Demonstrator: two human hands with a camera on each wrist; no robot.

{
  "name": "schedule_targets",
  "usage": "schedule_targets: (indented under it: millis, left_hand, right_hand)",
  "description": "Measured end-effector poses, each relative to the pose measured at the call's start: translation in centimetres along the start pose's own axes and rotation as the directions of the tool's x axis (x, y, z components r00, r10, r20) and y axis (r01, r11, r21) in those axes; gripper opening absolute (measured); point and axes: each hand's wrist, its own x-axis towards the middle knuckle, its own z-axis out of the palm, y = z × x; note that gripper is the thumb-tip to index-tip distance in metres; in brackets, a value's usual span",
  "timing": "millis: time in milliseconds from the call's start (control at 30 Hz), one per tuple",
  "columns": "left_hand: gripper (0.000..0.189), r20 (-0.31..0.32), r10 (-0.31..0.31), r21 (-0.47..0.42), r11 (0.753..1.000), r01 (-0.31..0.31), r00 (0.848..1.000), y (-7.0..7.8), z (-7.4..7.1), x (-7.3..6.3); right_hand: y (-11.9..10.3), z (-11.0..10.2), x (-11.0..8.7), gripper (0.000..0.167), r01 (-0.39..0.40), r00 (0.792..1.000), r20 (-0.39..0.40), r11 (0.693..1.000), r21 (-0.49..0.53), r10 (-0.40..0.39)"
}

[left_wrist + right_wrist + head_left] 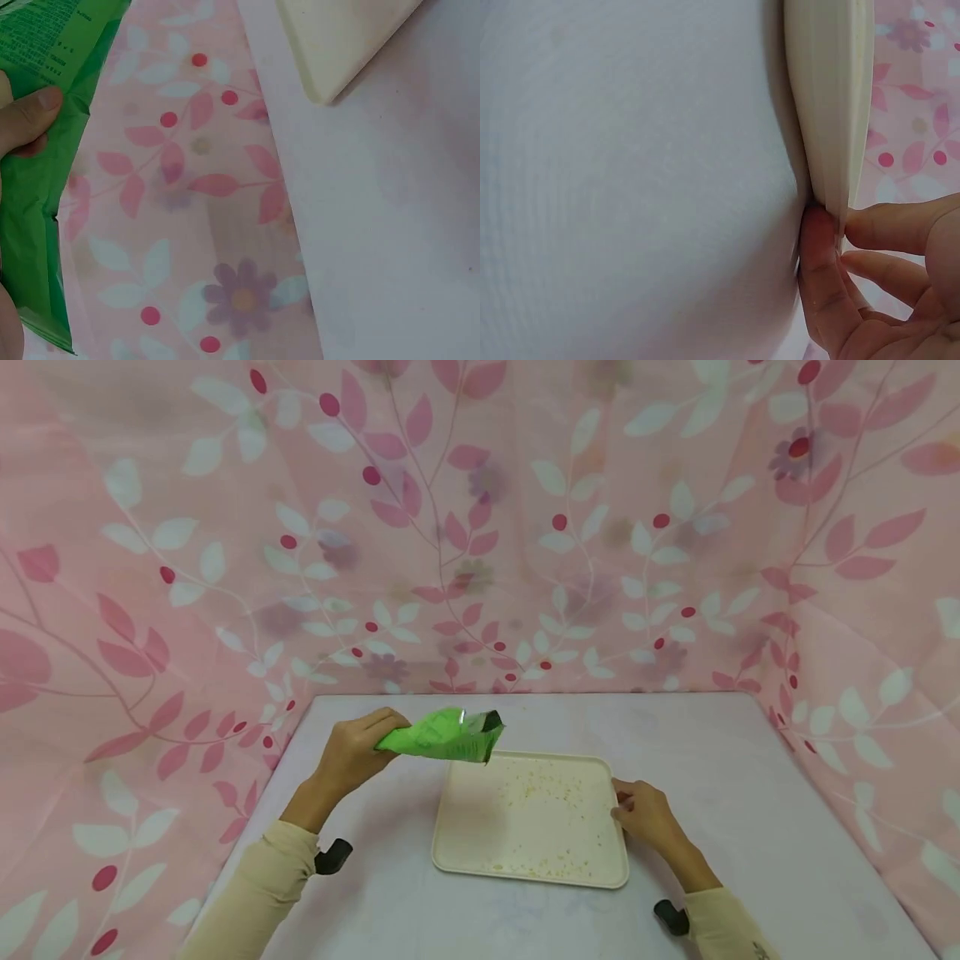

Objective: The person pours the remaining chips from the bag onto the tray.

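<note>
My left hand (354,756) grips one end of a crumpled green plastic bag (438,737), holding it up over the left back corner of a cream tray (472,831). The bag's torn mouth points right and shows a dark inside. In the left wrist view, the thumb (34,116) presses on the bag's printed side. Scattered over the tray are small yellowish crumbs (536,789), thickest near the back and along the front edge. At the tray's right side, my right hand (648,817) pinches the rim; the right wrist view shows thumb and fingers (829,289) on both faces of that edge.
The tray rests on a table with a white cover (375,893). A pink curtain (510,568) with a leaf and berry print stands around the back and both sides. Black wrist devices (333,857) sit at both sleeves.
</note>
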Motion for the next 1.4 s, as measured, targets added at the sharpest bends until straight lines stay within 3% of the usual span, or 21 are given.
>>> schedule_targets:
  millis: [100,167,233,367,533,633,700,800,900,967,1033,1100,1200,1267,1333,1367,1400]
  left_hand:
    - [0.03,0.1,0.028,0.013,0.999,-0.03,0.995,0.0,0.8,-0.1]
    - [0.025,0.188,0.045,0.023,0.998,-0.05,0.981,0.0,1.7,-0.6]
    - [0.022,0.227,0.04,0.024,0.999,-0.047,0.973,0.0,2.3,-1.1]
    - [0.022,0.214,0.021,0.032,0.999,-0.028,0.977,0.2,2.3,-1.3]
    - [0.023,0.16,0.005,0.023,1.0,-0.009,0.987,0.7,0.3,1.3]
    - [0.027,0.124,-0.047,-0.057,0.997,0.055,0.991,0.8,-0.3,2.6]
    - [0.03,0.13,-0.112,-0.119,0.985,0.128,0.985,0.9,0.1,2.7]
    - [0.027,0.21,-0.238,-0.239,0.928,0.286,0.948,1.1,1.4,1.8]
    - [0.018,0.336,-0.353,-0.314,0.832,0.457,0.873,1.4,2.4,0.8]
    - [0.017,0.418,-0.394,-0.365,0.753,0.548,0.819,1.6,2.9,0.2]
    - [0.019,0.502,-0.416,-0.412,0.656,0.632,0.758,1.8,3.2,-0.2]
    - [0.027,0.586,-0.419,-0.469,0.524,0.711,0.694,1.9,3.3,-0.5]
    - [0.034,0.69,-0.444,-0.505,0.27,0.819,0.572,2.1,3.6,-1.0]
    - [0.034,0.734,-0.472,-0.501,0.11,0.858,0.489,2.2,3.8,-1.6]
    - [0.029,0.755,-0.509,-0.484,-0.01,0.875,0.412,2.3,4.3,-2.2]
    - [0.025,0.765,-0.522,-0.475,-0.061,0.878,0.378,2.4,4.5,-2.6]
    - [0.021,0.77,-0.535,-0.464,-0.096,0.881,0.347,2.4,4.7,-2.9]
  right_hand:
    - [0.0,-0.1,0.0,0.054,-0.017,1.0,-0.001,1.0,0.003,0.017]
    - [-0.1,-0.2,0.0,0.054,-0.035,0.999,-0.001,0.999,0.013,0.035]
    - [-0.2,-0.2,-0.1,0.054,-0.045,0.999,0.003,0.999,0.021,0.045]
    - [-0.4,-0.2,0.1,0.054,-0.029,1.0,0.01,0.999,0.033,0.029]
    - [-0.4,-0.4,0.1,0.055,-0.025,1.0,0.004,1.0,0.019,0.025]
    - [-0.3,-0.5,0.2,0.055,-0.022,1.0,0.005,0.999,0.027,0.021]
    - [-0.3,-0.5,0.3,0.055,-0.021,1.0,0.004,0.999,0.034,0.02]
    - [-0.3,-0.4,0.4,0.055,-0.015,1.0,0.006,0.999,0.037,0.015]
    - [-0.3,-0.2,0.4,0.055,-0.008,1.0,0.009,0.999,0.037,0.008]
    - [-0.3,-0.2,0.4,0.055,0.0,1.0,0.008,0.999,0.036,0.0]
    - [-0.3,-0.2,0.4,0.055,0.0,1.0,0.003,0.999,0.038,0.0]
    - [-0.2,-0.2,0.3,0.055,0.0,1.0,0.005,0.999,0.033,0.0]
    - [-0.1,-0.1,0.3,0.055,-0.019,1.0,0.009,0.999,0.032,0.019]
    - [-0.1,-0.1,0.3,0.056,-0.031,0.999,0.015,0.999,0.03,0.03]
    - [0.0,-0.1,0.2,0.056,-0.045,0.999,0.019,0.998,0.034,0.044]
    - [0.0,-0.1,0.2,0.056,-0.046,0.999,0.021,0.998,0.034,0.045]
    - [0.0,-0.1,0.2,0.056,-0.046,0.999,0.023,0.998,0.036,0.045]
